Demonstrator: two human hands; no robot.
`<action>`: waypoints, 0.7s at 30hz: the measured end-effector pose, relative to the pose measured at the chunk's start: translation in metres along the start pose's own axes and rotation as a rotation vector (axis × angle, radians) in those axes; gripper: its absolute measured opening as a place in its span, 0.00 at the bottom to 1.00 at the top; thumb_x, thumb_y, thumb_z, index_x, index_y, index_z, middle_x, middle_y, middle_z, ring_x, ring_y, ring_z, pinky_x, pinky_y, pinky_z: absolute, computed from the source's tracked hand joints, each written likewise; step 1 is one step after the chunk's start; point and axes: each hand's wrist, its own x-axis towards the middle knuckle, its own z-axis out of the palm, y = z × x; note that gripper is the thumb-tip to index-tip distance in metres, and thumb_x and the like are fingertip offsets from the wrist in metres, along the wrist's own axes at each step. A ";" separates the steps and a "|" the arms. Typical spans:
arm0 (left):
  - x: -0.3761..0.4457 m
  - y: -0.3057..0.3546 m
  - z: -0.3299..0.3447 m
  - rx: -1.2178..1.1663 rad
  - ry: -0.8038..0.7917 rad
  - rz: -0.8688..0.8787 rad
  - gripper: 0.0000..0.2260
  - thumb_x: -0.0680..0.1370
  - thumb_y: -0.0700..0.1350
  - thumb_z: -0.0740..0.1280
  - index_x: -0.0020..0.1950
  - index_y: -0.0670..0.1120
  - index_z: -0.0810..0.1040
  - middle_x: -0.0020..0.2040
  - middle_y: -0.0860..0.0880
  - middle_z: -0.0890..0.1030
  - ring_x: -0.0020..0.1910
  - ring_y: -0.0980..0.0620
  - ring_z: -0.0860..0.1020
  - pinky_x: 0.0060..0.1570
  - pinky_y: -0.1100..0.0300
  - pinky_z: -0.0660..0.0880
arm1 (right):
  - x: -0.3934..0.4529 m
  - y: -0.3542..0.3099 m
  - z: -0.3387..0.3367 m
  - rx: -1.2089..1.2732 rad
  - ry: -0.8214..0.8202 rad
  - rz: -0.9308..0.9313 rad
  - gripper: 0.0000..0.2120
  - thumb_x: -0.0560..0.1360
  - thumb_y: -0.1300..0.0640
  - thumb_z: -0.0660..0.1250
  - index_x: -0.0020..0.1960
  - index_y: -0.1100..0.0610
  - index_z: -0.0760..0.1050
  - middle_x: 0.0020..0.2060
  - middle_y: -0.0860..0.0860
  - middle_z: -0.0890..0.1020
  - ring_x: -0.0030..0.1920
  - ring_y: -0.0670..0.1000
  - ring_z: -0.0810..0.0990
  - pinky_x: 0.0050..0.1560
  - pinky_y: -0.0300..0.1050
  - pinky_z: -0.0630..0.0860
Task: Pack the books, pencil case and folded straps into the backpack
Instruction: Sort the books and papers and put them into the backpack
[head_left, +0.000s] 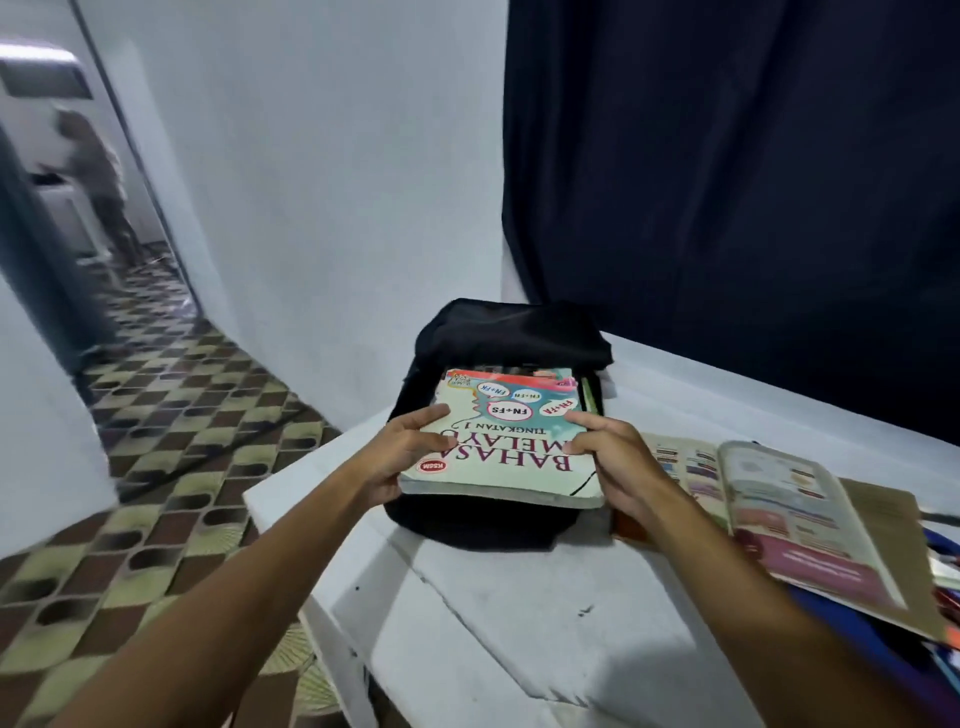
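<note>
A black backpack (511, 332) lies on the white table (519, 597) with its mouth open toward me. A pale green textbook (511, 415) with "BAHASA MELAYU" on its cover sits half inside that opening, far end in the bag. My left hand (402, 452) grips the book's left edge, thumb on the cover. My right hand (615, 457) grips its right edge the same way. A second book's green edge (588, 393) shows inside the bag beside it. More books (789, 499) lie stacked to the right.
The table's left edge drops to a patterned tile floor (171, 441). A dark curtain (753, 182) hangs behind the table. Pens and blue items (943, 582) lie at the far right edge. A blurred person (98, 176) stands in the doorway at far left.
</note>
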 end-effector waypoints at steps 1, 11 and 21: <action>0.003 0.001 -0.004 0.002 0.003 -0.017 0.27 0.76 0.28 0.65 0.74 0.43 0.67 0.54 0.41 0.83 0.40 0.45 0.85 0.33 0.57 0.81 | 0.003 0.002 0.006 0.002 0.020 0.002 0.27 0.72 0.76 0.60 0.70 0.64 0.69 0.50 0.60 0.81 0.42 0.56 0.85 0.33 0.42 0.80; 0.059 0.040 -0.001 0.020 -0.129 -0.165 0.08 0.79 0.29 0.57 0.55 0.34 0.72 0.41 0.40 0.84 0.34 0.46 0.84 0.31 0.56 0.81 | 0.044 -0.031 0.027 0.007 0.215 0.031 0.15 0.70 0.73 0.58 0.54 0.64 0.75 0.38 0.57 0.83 0.31 0.54 0.83 0.25 0.40 0.77; 0.141 0.061 -0.018 0.131 -0.132 -0.193 0.06 0.77 0.30 0.59 0.50 0.36 0.75 0.51 0.36 0.82 0.43 0.43 0.84 0.41 0.55 0.83 | 0.117 -0.047 0.038 -0.297 0.291 0.029 0.14 0.68 0.71 0.61 0.52 0.67 0.77 0.42 0.58 0.79 0.35 0.55 0.79 0.29 0.39 0.76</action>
